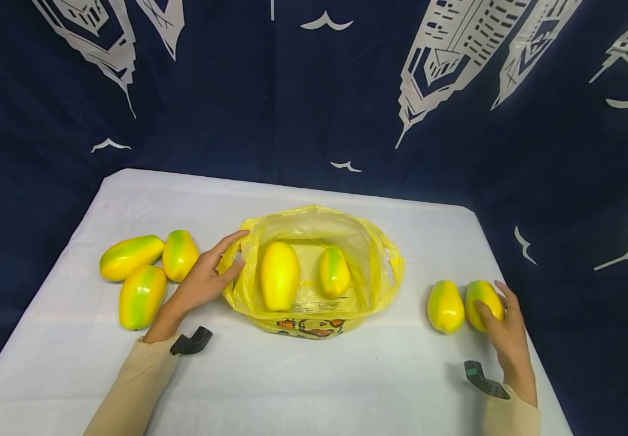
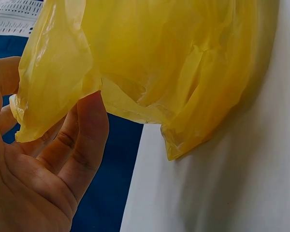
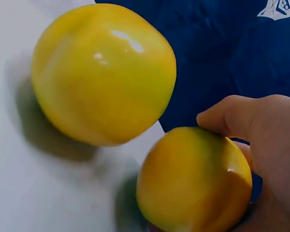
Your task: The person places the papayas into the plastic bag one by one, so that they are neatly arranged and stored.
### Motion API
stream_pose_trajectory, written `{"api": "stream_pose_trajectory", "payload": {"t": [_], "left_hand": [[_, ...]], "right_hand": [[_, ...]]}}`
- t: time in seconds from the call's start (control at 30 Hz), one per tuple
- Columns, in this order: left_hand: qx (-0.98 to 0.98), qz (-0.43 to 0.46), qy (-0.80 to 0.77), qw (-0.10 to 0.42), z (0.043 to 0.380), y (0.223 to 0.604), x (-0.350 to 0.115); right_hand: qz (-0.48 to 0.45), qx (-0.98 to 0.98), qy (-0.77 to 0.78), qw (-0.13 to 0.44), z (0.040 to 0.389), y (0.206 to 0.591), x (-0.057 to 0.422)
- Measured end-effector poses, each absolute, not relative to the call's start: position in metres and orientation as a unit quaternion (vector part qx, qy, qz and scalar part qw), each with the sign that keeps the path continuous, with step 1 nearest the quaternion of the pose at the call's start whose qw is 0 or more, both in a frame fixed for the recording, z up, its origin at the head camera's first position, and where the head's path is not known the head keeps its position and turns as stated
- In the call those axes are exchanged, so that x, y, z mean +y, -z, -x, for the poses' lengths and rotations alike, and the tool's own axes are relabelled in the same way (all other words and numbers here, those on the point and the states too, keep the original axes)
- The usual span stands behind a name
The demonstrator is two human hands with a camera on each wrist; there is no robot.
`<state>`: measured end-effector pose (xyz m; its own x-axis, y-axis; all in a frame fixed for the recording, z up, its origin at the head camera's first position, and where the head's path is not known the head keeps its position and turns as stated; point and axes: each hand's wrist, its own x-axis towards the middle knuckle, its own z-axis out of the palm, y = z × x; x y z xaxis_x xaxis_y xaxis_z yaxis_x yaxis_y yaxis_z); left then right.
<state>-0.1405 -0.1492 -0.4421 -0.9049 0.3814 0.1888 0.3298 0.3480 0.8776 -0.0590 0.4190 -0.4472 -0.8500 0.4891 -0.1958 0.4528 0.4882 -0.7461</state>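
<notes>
In the head view a yellow plastic bag (image 1: 314, 212) stands wide at the mouth on the table. Inside it lie a large papaya (image 1: 280, 275) and a smaller papaya (image 1: 334, 272). My left hand (image 1: 203, 283) holds the bag's left rim at the handle; the left wrist view has the thin plastic (image 2: 58, 72) between thumb and fingers. Over on the right, my right hand (image 1: 510, 333) grips a yellow-green papaya (image 1: 479, 303), its fingers round the far side. Another papaya (image 1: 446, 307) sits just left of it, also large in the right wrist view.
Three more papayas, one of them in front (image 1: 142, 297), lie together left of the bag, near my left forearm. A white cloth covers the table (image 1: 314, 387). Dark blue fabric (image 1: 314, 109) with white building prints hangs behind. The table's right edge runs close by my right hand.
</notes>
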Motion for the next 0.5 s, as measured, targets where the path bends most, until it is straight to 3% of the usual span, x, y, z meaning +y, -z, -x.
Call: {"api": "stream_pose_trajectory", "payload": {"t": [0.5], "left_hand": [[0.819, -0.216, -0.531, 0.026, 0.139, 0.44, -0.149]], "right_hand": [[0.224, -0.878, -0.42, 0.05, 0.07, 0.417, 0.39]]}}
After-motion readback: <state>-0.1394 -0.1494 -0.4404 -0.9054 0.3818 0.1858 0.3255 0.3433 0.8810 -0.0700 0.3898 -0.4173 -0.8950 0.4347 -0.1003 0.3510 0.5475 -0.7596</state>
